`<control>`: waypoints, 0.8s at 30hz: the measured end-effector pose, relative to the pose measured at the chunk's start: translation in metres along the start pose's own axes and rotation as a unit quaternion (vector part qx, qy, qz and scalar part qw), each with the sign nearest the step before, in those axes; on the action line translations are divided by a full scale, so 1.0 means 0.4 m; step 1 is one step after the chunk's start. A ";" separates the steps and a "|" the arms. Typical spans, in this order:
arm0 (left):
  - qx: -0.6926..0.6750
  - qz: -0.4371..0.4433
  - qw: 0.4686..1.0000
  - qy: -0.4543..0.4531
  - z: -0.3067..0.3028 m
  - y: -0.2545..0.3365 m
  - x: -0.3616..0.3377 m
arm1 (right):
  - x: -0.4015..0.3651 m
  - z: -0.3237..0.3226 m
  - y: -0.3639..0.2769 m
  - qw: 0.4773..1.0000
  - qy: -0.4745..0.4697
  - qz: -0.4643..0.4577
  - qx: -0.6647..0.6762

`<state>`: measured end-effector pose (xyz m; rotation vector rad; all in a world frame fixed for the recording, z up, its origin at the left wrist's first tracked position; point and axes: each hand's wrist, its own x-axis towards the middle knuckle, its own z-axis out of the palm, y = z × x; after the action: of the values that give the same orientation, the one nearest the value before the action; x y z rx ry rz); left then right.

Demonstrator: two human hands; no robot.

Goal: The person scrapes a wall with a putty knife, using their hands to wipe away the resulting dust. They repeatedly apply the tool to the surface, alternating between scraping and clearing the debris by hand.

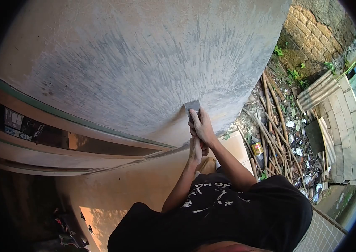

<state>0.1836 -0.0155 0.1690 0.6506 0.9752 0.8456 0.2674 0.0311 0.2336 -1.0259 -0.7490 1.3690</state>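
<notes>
A scraper (192, 105) with a flat grey blade meets the scratched wall near the middle of the view. My right hand (203, 128) is closed round it just below the blade, with the thumb and a finger laid along the metal. Lower down, my left hand (195, 149) is closed round the handle end, which the fingers largely hide. The wall (136, 67) ahead is streaked with grey and white scrape marks. A shadow of the tool and hands falls on the wall to their left.
A window frame (81, 115) with a green edge and a dark label (20, 126) runs along the left. On the right lie bamboo poles (270, 126), rubble, a yellow-labelled container (257, 148) and corrugated sheets (318, 90). A tan tiled floor (115, 180) stretches below.
</notes>
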 end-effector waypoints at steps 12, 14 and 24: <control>0.057 0.000 0.998 0.011 -0.012 0.000 0.022 | 0.021 0.011 0.019 0.998 0.041 -0.006 0.038; 0.074 0.019 0.997 0.031 -0.014 -0.018 0.036 | 0.027 -0.002 0.041 0.998 0.056 -0.013 0.000; 0.057 0.093 0.988 0.109 0.050 -0.044 0.043 | 0.020 -0.017 0.035 0.989 0.118 -0.008 -0.084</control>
<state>0.2123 -0.0122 0.1564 0.7670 1.1800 1.0477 0.2683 0.0369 0.2170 -1.2873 -0.7025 1.1602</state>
